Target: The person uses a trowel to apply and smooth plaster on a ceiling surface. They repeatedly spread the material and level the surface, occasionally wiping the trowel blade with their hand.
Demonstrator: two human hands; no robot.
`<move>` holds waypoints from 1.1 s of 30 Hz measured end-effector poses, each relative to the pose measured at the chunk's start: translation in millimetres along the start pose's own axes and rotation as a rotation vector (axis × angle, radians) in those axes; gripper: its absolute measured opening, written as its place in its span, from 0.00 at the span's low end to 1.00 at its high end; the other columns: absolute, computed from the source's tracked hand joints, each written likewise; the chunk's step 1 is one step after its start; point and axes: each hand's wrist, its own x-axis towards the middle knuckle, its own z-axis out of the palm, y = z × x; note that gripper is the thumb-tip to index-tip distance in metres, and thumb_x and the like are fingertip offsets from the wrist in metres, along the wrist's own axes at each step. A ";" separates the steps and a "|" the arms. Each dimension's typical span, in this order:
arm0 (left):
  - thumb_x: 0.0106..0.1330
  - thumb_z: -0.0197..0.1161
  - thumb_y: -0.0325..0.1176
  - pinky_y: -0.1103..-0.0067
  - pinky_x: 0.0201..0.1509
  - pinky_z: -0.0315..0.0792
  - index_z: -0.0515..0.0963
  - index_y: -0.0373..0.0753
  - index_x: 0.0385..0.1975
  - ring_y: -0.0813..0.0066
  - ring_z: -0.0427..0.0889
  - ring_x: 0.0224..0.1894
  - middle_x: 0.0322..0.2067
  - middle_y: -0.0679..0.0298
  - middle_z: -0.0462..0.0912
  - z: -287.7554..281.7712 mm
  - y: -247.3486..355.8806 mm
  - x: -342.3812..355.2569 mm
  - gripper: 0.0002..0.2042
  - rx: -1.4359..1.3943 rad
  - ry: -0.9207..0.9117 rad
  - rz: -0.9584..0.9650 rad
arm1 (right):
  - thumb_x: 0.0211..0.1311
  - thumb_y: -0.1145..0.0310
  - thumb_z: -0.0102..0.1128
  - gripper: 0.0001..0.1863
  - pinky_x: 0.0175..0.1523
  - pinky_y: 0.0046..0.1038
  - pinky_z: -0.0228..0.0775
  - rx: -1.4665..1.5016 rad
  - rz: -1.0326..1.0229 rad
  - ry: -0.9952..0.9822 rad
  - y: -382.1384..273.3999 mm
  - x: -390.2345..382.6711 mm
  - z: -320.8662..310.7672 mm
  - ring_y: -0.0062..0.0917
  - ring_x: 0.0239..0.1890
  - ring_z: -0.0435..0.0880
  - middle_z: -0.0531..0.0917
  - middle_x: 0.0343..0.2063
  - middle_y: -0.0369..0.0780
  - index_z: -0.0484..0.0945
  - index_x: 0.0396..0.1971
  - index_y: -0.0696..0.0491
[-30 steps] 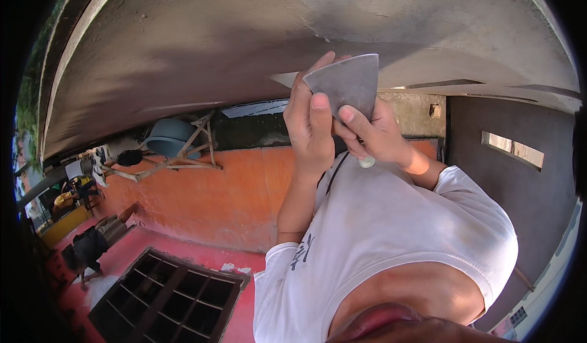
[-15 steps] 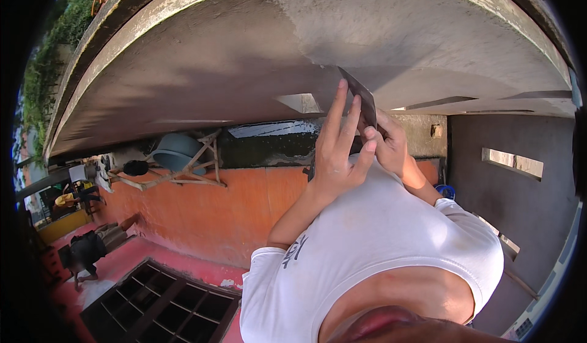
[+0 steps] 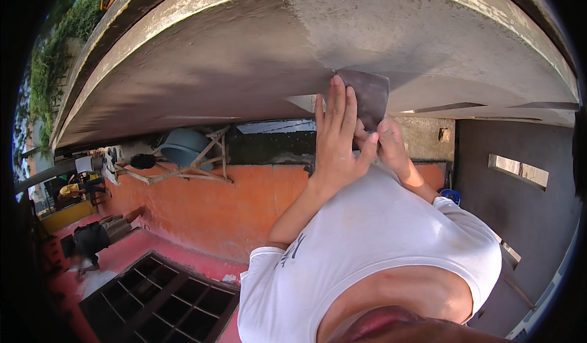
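Observation:
A dark, flat trowel blade (image 3: 369, 97) with rounded corners is held up near a grey plastered wall (image 3: 232, 67). My right hand (image 3: 392, 148) is closed at its lower end, with thumb and fingers bent; any handle is hidden. My left hand (image 3: 336, 136) has its fingers stretched out, their tips at the blade's left edge, and its thumb points toward my right hand. Whether the fingers press on the blade or only lie in front of it, I cannot tell. The wall is smoother and darker on the left, with a rougher, lighter patch on the right.
A blue-grey basin (image 3: 181, 147) sits by a wooden frame (image 3: 202, 167) at left. An orange wall (image 3: 226, 211) and a dark window grille (image 3: 159, 297) lie below it. Another person (image 3: 92, 242) crouches at far left. A grey side wall (image 3: 513, 141) has slots.
The trowel blade has turned from nearly edge-on to showing its broad face. My left fingers have shifted slightly left and closer together. The whole view has shifted a little.

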 end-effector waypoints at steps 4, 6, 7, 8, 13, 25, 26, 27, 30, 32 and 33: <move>0.67 0.56 0.40 0.57 0.66 0.65 0.46 0.25 0.71 0.31 0.53 0.70 0.71 0.31 0.39 4.0 -5.6 -1.9 0.39 -0.111 0.051 -0.035 | 0.74 0.41 0.37 0.35 0.19 0.13 0.54 -0.014 -0.037 0.012 8.6 7.0 6.7 0.07 0.17 0.61 0.69 0.22 0.28 0.68 0.58 0.61; 0.68 0.54 0.42 0.63 0.57 0.75 0.44 0.27 0.71 0.32 0.59 0.67 0.71 0.30 0.36 4.8 -4.9 -2.5 0.39 -0.147 0.016 -0.061 | 0.74 0.41 0.37 0.35 0.19 0.13 0.54 -0.020 -0.074 0.020 16.5 5.5 4.1 0.07 0.18 0.62 0.69 0.22 0.29 0.68 0.57 0.61; 0.69 0.54 0.42 0.64 0.56 0.75 0.43 0.27 0.72 0.32 0.61 0.66 0.71 0.31 0.36 3.2 -5.0 -1.9 0.39 -0.170 -0.008 -0.078 | 0.74 0.41 0.37 0.35 0.19 0.13 0.54 -0.014 -0.093 0.032 18.3 5.7 5.7 0.07 0.18 0.63 0.70 0.22 0.29 0.68 0.57 0.61; 0.69 0.53 0.42 0.64 0.54 0.76 0.42 0.28 0.72 0.33 0.63 0.66 0.71 0.31 0.35 1.3 -5.2 -2.0 0.39 -0.188 -0.023 -0.093 | 0.74 0.41 0.37 0.35 0.20 0.12 0.54 -0.008 -0.112 0.045 19.8 6.2 7.4 0.07 0.18 0.63 0.70 0.22 0.29 0.69 0.57 0.61; 0.70 0.51 0.47 0.67 0.49 0.78 0.40 0.31 0.73 0.37 0.73 0.60 0.71 0.30 0.33 -3.4 -6.6 -2.1 0.40 -0.211 -0.046 -0.150 | 0.74 0.42 0.37 0.34 0.20 0.14 0.55 0.087 -0.085 0.028 21.2 9.0 13.2 0.08 0.18 0.64 0.71 0.23 0.29 0.70 0.53 0.61; 0.70 0.51 0.36 0.70 0.44 0.70 0.42 0.31 0.73 0.59 0.65 0.37 0.69 0.27 0.37 -1.4 -21.8 2.5 0.36 -0.155 0.021 0.016 | 0.75 0.44 0.39 0.30 0.21 0.16 0.57 0.160 -0.112 -0.055 7.6 17.6 14.4 0.10 0.17 0.67 0.77 0.27 0.33 0.74 0.48 0.58; 0.72 0.49 0.38 0.63 0.56 0.64 0.39 0.31 0.73 0.45 0.53 0.55 0.70 0.30 0.34 -4.5 -19.7 1.5 0.36 -0.160 -0.018 -0.017 | 0.75 0.44 0.39 0.29 0.21 0.16 0.58 0.200 -0.092 -0.076 9.4 16.3 13.7 0.10 0.17 0.67 0.77 0.27 0.33 0.74 0.48 0.58; 0.72 0.48 0.39 0.61 0.63 0.61 0.38 0.31 0.73 0.39 0.49 0.64 0.71 0.31 0.33 -3.9 -19.6 1.3 0.36 -0.160 -0.034 -0.026 | 0.75 0.45 0.39 0.29 0.21 0.16 0.58 0.204 -0.099 -0.070 9.8 14.6 13.7 0.10 0.17 0.67 0.76 0.26 0.33 0.74 0.48 0.58; 0.73 0.47 0.39 0.60 0.69 0.59 0.40 0.30 0.73 0.35 0.52 0.71 0.72 0.35 0.35 -3.0 -21.8 -2.1 0.35 -0.153 -0.006 -0.018 | 0.75 0.45 0.40 0.29 0.20 0.16 0.57 0.197 -0.137 -0.085 10.7 16.9 16.0 0.10 0.16 0.66 0.75 0.25 0.33 0.73 0.49 0.59; 0.74 0.48 0.38 0.62 0.67 0.62 0.44 0.29 0.72 0.39 0.61 0.68 0.72 0.38 0.39 2.0 -28.1 -5.1 0.33 -0.210 0.070 0.005 | 0.75 0.45 0.40 0.29 0.20 0.16 0.56 0.146 -0.181 -0.078 14.4 18.2 15.5 0.10 0.15 0.65 0.74 0.23 0.33 0.73 0.50 0.59; 0.74 0.48 0.37 0.64 0.66 0.64 0.47 0.29 0.71 0.43 0.65 0.65 0.72 0.40 0.41 4.0 -30.3 -8.0 0.31 -0.276 0.111 -0.006 | 0.75 0.44 0.40 0.30 0.20 0.16 0.57 0.185 -0.163 -0.082 15.0 17.4 15.5 0.10 0.15 0.65 0.74 0.23 0.33 0.73 0.50 0.59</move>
